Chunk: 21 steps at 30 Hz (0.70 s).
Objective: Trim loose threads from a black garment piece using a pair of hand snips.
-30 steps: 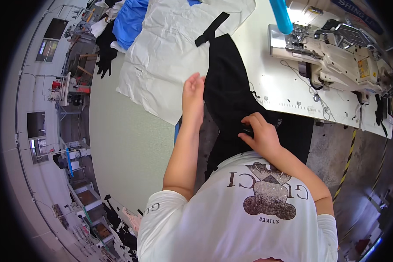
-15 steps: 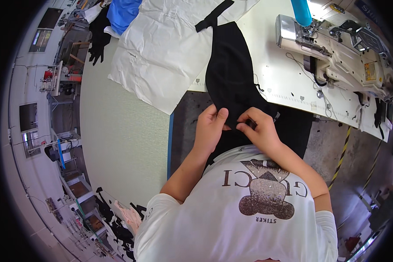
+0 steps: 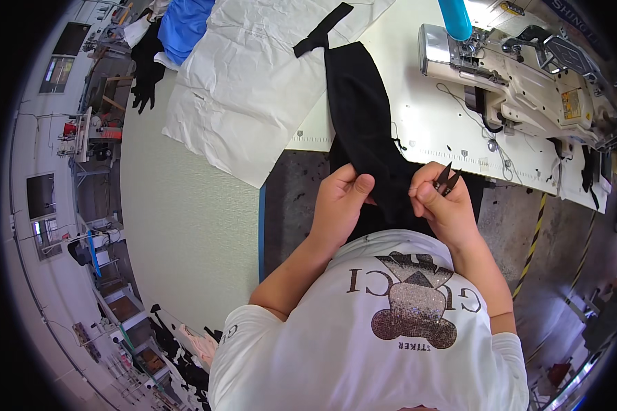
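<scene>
left hand (image 3: 339,205): thumb and fingers pinching the edge of a long, tapered piece of black cloth (image 3: 358,89). right hand (image 3: 451,211): fingers curled around a pair of small, dark metal thread snips (image 3: 447,181), blades pointing up and slightly apart; thumb and forefinger tips together, beside the cloth; whether they pinch a thread cannot be told.

the cloth: upper part flat on a glossy white worktable (image 3: 415,103) with a ruled scale along its front edge; lower part hanging past that edge between the hands, towards the lap. at its top, a narrow, bent black fabric strip (image 3: 325,31), lying mostly on a crumpled white sheet (image 3: 240,103).

to the right: one cream-coloured sewing machine (image 3: 538,89); one turquoise, round-ended tube (image 3: 455,20) above its near end.

to the left: one pale green, textured tabletop (image 3: 192,205); bright blue fabric (image 3: 184,31), bunched, beside the sheet.
</scene>
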Available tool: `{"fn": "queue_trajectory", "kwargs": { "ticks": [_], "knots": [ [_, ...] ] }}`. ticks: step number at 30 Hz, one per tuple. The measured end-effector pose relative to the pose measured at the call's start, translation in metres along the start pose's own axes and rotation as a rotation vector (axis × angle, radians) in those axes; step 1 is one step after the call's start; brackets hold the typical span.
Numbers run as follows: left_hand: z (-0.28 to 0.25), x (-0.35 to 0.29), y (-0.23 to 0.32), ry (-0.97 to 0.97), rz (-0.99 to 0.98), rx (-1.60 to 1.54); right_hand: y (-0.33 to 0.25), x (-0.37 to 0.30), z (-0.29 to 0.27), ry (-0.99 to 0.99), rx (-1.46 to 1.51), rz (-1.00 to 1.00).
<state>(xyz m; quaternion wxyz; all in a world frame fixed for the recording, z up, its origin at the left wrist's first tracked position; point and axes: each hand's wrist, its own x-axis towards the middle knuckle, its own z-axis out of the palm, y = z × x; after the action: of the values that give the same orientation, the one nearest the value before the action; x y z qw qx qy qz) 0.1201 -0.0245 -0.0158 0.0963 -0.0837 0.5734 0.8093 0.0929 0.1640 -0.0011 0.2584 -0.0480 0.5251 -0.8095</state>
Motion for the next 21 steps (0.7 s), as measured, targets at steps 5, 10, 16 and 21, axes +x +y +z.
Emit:
{"fn": "queue_trajectory", "kwargs": {
  "ticks": [5, 10, 16, 21],
  "knots": [
    [0.005, 0.003, 0.0, -0.028, -0.026, 0.062, 0.008, 0.006, 0.001, -0.048, 0.154, -0.094],
    [0.012, 0.002, -0.006, -0.109, -0.03, -0.077, 0.006, 0.012, 0.006, -0.089, 0.292, -0.068],
    [0.009, 0.007, -0.015, -0.114, -0.041, -0.043, 0.004, 0.013, 0.006, -0.123, 0.27, 0.047],
    [0.005, 0.01, -0.011, -0.183, -0.089, -0.038, -0.009, 0.014, -0.008, -0.095, -0.327, -0.093]
  ]
}}
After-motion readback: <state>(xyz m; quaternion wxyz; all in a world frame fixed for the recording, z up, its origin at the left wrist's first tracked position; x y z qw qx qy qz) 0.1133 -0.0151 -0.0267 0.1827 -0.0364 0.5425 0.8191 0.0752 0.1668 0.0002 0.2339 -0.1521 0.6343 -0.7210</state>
